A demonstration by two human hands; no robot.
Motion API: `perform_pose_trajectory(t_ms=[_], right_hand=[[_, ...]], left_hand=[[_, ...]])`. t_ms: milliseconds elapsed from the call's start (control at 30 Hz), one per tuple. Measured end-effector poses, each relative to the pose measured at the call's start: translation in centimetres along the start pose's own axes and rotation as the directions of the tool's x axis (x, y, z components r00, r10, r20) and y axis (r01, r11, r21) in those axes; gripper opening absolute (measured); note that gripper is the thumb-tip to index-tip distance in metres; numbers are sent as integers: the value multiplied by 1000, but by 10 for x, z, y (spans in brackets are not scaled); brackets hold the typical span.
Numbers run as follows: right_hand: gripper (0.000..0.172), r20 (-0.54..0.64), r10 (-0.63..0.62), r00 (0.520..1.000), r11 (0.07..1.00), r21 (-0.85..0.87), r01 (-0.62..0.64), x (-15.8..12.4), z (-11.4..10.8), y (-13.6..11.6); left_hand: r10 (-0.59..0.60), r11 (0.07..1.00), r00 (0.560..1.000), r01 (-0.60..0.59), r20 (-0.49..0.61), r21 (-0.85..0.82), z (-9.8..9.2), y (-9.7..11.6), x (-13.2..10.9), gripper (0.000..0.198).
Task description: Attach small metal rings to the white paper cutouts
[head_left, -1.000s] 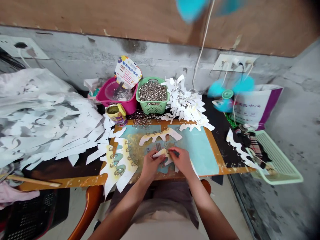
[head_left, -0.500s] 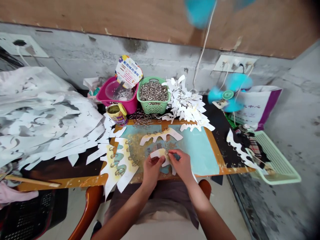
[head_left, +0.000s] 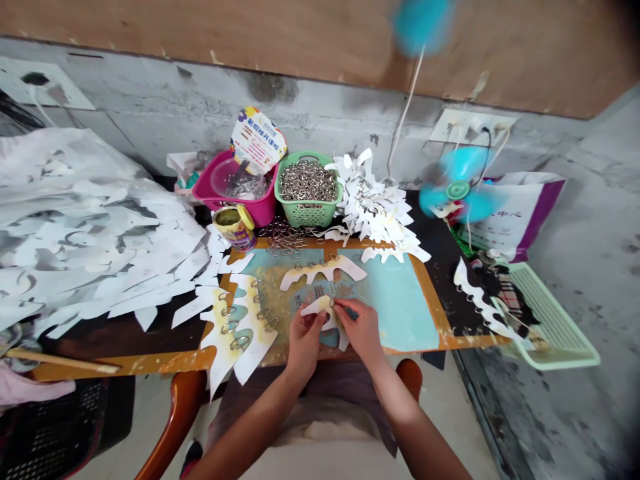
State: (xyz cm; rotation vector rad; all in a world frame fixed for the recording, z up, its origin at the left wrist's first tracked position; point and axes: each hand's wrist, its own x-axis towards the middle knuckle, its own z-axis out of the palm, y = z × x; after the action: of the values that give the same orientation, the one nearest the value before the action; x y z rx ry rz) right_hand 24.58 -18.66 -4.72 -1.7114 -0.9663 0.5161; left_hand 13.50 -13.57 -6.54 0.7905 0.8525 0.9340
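Both my hands work low over the printed mat (head_left: 400, 300) at the table's front. My left hand (head_left: 306, 343) pinches a white scalloped paper piece (head_left: 319, 309). My right hand (head_left: 361, 328) has its fingertips on a small metal ring (head_left: 332, 303) at that paper's upper edge. Just left of my hands lie white paper strips fitted with metal rings (head_left: 240, 327). Another ringed strip (head_left: 323, 270) lies across the mat's far side. Part of the held paper is hidden by my fingers.
Behind the mat stand a green basket of metal rings (head_left: 307, 187), a pink basin (head_left: 230, 197), and a can (head_left: 234, 228). Large paper piles (head_left: 100, 233) lie left. A spinning teal fan (head_left: 457, 190) and green tray (head_left: 550, 313) are right.
My hands stay on the paper piece, with my right fingertips now closer to the ring. The view has shifted slightly, and the fan blades have turned.
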Motion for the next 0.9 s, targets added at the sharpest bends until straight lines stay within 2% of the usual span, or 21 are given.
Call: perform_pose_trajectory(t_ms=[133, 233, 400, 500, 567, 600, 633, 700, 733, 767, 800, 833, 900], right_hand=[[15, 76, 36, 996, 999, 38, -39, 8, -5, -1], [11, 167, 29, 986, 997, 66, -40, 14, -14, -6], [4, 305, -62, 950, 998, 5, 64, 22, -29, -22], [8, 381, -119, 917, 983, -88, 164, 25, -27, -23], [11, 446, -146, 883, 951, -182, 249, 25, -18, -20], [12, 482, -163, 861, 920, -240, 309, 24, -11, -18], [12, 519, -179, 836, 877, -301, 375, 22, -4, -17], [11, 573, -200, 795, 771, -408, 488, 18, 10, -16], [11, 588, -205, 782, 725, -446, 525, 16, 16, -16], [11, 599, -207, 773, 691, -470, 549, 14, 20, -17], [10, 607, -208, 767, 672, -482, 563, 12, 23, -17], [10, 612, -208, 763, 664, -485, 569, 11, 24, -17], [10, 613, -206, 763, 667, -483, 567, 8, 24, -14]], left_hand=[[-19, 998, 998, 23, 58, -66, -5, 0, -4, 31], [26, 995, 988, -12, 151, -97, -9, 3, -11, 33], [119, 988, 950, -86, 289, -127, -19, 8, -23, 44], [124, 992, 925, -115, 359, -46, -34, 10, -32, 45], [90, 982, 904, -151, 419, 115, -48, 16, -38, 44], [77, 949, 901, -198, 428, 246, -55, 21, -39, 43], [89, 875, 909, -267, 408, 404, -61, 26, -40, 42], [207, 589, 912, -406, 354, 699, -69, 39, -36, 39], [279, 426, 888, -456, 366, 781, -71, 45, -32, 39], [302, 296, 853, -508, 426, 809, -72, 49, -25, 39], [282, 207, 819, -561, 500, 802, -72, 53, -18, 39], [236, 159, 790, -606, 566, 780, -71, 54, -10, 40], [160, 129, 760, -649, 630, 750, -69, 54, 5, 37]])
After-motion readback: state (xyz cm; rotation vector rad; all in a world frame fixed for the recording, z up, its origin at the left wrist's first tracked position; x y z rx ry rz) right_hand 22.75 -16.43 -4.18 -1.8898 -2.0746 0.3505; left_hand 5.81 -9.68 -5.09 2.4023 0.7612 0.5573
